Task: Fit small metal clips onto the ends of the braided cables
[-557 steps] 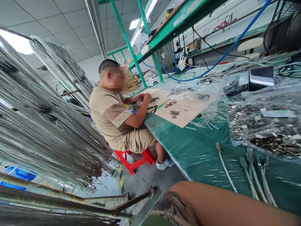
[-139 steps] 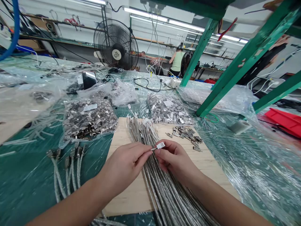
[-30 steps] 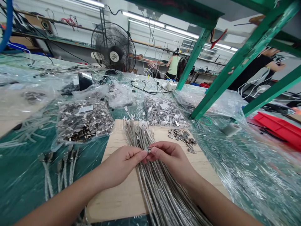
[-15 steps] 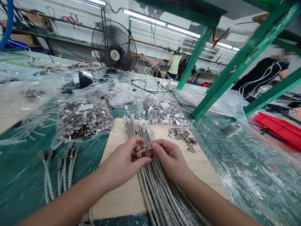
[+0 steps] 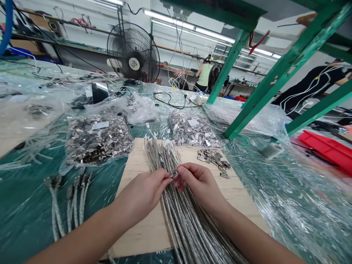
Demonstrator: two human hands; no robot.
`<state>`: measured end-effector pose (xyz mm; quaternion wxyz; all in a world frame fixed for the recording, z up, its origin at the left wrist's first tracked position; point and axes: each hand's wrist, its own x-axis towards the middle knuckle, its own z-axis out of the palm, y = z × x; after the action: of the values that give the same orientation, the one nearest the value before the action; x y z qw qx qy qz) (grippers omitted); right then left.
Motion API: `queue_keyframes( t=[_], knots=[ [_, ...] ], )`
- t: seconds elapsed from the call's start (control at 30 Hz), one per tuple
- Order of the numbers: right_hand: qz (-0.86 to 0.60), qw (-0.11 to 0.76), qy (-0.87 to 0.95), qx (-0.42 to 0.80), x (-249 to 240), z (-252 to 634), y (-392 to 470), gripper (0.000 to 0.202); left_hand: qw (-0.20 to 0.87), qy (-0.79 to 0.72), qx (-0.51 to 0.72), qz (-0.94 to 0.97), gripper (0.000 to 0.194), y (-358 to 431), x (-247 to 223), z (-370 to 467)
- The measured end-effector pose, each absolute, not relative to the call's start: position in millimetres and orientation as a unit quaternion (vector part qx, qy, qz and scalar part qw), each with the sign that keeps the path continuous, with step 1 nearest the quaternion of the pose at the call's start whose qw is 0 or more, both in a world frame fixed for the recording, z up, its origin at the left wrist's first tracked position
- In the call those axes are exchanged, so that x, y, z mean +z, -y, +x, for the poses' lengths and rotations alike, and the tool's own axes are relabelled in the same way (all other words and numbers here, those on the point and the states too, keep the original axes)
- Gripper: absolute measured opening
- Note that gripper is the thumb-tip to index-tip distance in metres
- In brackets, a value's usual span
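Note:
A thick bundle of silvery braided cables (image 5: 187,220) lies lengthwise on a pale wooden board (image 5: 137,231). Above it my two hands meet. My left hand (image 5: 148,189) pinches the end of a cable between thumb and fingers. Thumb and forefinger of my right hand (image 5: 196,181) are closed on a small metal connector (image 5: 174,174) that touches this end. How far the two parts fit together is too small to tell. A small pile of loose metal connectors (image 5: 213,158) rests on the board's right side.
Behind the board lie clear bags of metal parts (image 5: 100,137) (image 5: 194,128). Cables with connectors (image 5: 75,198) are at the left. Green metal posts (image 5: 255,99), a red tray (image 5: 327,148) and a plastic roll (image 5: 271,150) stand right. A black fan (image 5: 134,55) and two people are farther back.
My left hand's fingers have closed from a looser curl into a pinch at the cable end. My right hand has barely moved. The person at the far right has shifted.

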<state>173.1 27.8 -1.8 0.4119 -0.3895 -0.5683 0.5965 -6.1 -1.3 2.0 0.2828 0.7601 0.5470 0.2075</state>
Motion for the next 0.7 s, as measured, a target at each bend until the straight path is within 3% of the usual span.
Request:
queue_keyframes(
  t=[0.17, 0.4, 0.7],
  knots=[
    [-0.394, 0.376, 0.591, 0.595, 0, 176, -28, 0.025, 0.306, -0.530, 0.243, 0.752, 0.025, 3, 5, -7],
    [-0.356, 0.337, 0.601, 0.631, 6, 179, -29, 0.027, 0.488, -0.488, 0.246, 0.680, 0.037, 4, 19, -6],
    [-0.386, 0.324, 0.633, 0.588, 1, 182, -29, 0.015, 0.311, -0.520, 0.261, 0.751, 0.023, 2, 6, -8]
  ],
)
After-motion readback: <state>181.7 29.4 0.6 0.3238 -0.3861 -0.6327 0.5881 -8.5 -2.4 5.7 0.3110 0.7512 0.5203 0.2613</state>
